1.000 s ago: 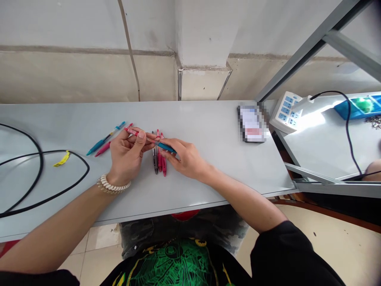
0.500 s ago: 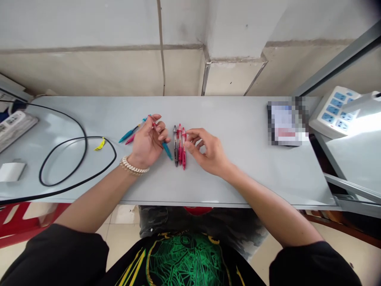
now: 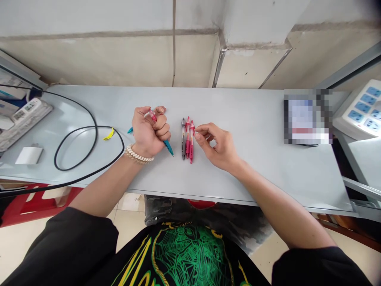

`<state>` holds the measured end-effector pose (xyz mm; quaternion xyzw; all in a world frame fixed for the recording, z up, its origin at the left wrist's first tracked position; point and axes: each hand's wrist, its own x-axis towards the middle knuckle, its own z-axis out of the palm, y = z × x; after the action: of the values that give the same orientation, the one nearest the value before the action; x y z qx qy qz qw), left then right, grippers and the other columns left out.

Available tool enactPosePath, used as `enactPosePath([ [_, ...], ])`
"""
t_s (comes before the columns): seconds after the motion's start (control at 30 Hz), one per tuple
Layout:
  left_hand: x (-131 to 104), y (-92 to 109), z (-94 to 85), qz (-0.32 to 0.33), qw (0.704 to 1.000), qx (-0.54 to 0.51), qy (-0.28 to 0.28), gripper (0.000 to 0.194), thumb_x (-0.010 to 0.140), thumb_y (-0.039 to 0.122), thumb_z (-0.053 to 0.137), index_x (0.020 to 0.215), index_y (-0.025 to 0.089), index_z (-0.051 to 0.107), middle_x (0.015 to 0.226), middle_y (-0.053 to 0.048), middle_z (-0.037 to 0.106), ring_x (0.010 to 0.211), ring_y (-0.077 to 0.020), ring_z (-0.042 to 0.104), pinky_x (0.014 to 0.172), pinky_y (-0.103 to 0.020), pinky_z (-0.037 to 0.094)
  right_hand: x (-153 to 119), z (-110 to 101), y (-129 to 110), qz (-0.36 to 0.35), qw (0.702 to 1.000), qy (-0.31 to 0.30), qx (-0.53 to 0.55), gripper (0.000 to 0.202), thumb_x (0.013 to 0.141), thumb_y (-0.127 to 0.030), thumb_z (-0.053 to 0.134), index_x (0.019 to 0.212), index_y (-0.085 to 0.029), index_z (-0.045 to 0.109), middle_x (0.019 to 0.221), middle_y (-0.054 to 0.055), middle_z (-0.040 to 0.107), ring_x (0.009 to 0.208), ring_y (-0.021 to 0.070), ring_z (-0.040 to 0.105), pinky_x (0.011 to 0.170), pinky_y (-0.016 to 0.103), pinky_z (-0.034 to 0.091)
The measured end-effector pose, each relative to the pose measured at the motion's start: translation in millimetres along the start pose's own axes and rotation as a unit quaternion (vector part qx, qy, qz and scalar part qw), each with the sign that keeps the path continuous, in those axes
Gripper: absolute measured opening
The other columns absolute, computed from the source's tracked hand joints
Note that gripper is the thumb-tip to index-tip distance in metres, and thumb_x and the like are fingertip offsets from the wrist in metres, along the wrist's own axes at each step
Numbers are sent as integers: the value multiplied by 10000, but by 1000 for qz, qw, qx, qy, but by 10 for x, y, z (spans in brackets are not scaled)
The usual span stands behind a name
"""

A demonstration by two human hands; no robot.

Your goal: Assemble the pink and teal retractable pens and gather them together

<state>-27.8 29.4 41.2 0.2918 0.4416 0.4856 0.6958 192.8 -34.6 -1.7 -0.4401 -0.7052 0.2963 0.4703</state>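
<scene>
My left hand (image 3: 151, 133), wearing a beaded bracelet, is curled palm up around pens. A red pen (image 3: 152, 115) shows between its thumb and fingers, and a teal pen (image 3: 168, 147) sticks out below the little finger. Part of another teal pen (image 3: 130, 130) shows behind this hand; the rest is hidden. To the right, a grey pen (image 3: 183, 139) and a red pen (image 3: 187, 141) lie side by side on the table. Beside them is the rightmost red pen (image 3: 191, 145), its upper part pinched between the thumb and index finger of my right hand (image 3: 218, 149).
The pens lie on a light grey table (image 3: 250, 119) against a wall. A looped black cable (image 3: 95, 137) with a yellow tag (image 3: 108, 134) and a white adapter (image 3: 29, 155) are at left. A blurred-out item (image 3: 303, 121) and a white power strip (image 3: 361, 111) stand at right.
My left fingers have curled closed around the pens and moved slightly left from the row. My right hand stays at the rightmost red pen. The whole view has shifted a little.
</scene>
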Motion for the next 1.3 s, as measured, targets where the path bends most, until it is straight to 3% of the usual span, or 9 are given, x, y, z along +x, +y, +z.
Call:
enactPosePath([
  [0.23,53,-61,-87,13,998,59,14,394,1009,631,530,975,255,643,485,68,318,409,-132,408,412,-252,372,12,-23,7,-8,998,-47,-32,190,1074,-341,597,1057,-194,716,958,51,779,791,144,679,715,302,532],
  [0.47,11,-92,-44,-1,995,100,-17,428,953,670,625,863,258,549,496,102,196,355,-75,189,379,-215,203,2,-12,42,-28,992,-99,-70,176,1045,-238,559,998,-192,722,929,49,753,740,145,615,724,313,490],
  [0.6,24,-41,-50,9,993,121,-16,355,987,597,585,898,254,571,527,89,225,387,-90,232,421,-234,242,1,-27,38,-23,990,-110,-81,177,1044,-226,561,995,-192,727,941,53,755,751,148,619,738,318,495],
  [0.7,26,-65,-51,84,983,161,-8,286,1007,545,579,968,263,549,575,80,297,424,-100,278,475,-250,289,3,-47,32,-19,988,-123,-92,180,1048,-229,559,1027,-187,732,959,60,755,768,154,628,750,322,498],
  [0.77,21,-122,-63,185,953,242,-3,214,1008,466,610,1047,272,526,628,67,405,483,-123,351,539,-272,361,5,-57,26,-14,982,-154,-107,185,1052,-237,564,1076,-179,738,977,69,749,789,162,643,769,327,504],
  [0.83,29,-202,-98,281,888,365,6,201,993,376,647,1108,262,526,757,19,552,614,-168,488,693,-322,478,7,-62,19,-13,974,-195,-118,196,1058,-251,581,1133,-171,743,996,79,743,824,177,664,803,340,517],
  [0.93,97,-317,-205,317,799,511,0,189,954,275,666,1118,221,591,1032,-107,659,936,-278,650,1016,-439,511,9,-65,18,-31,964,-233,-122,207,1075,-271,588,1170,-179,747,1051,95,753,923,207,687,864,362,527],
  [1.07,248,-380,-374,318,750,579,-20,311,908,168,621,1217,184,656,1252,-204,634,1227,-414,620,1200,-583,411,14,-69,21,-46,962,-240,-125,200,1093,-283,566,1108,-188,741,1028,84,757,969,214,677,867,356,513],
  [1.3,507,-361,-571,378,718,584,20,287,983,266,584,1234,219,716,1202,-193,648,1284,-434,582,1216,-619,399,19,-70,2,2,958,-241,-154,196,1057,-266,605,1189,-174,715,1027,81,714,885,198,626,809,336,467],
])
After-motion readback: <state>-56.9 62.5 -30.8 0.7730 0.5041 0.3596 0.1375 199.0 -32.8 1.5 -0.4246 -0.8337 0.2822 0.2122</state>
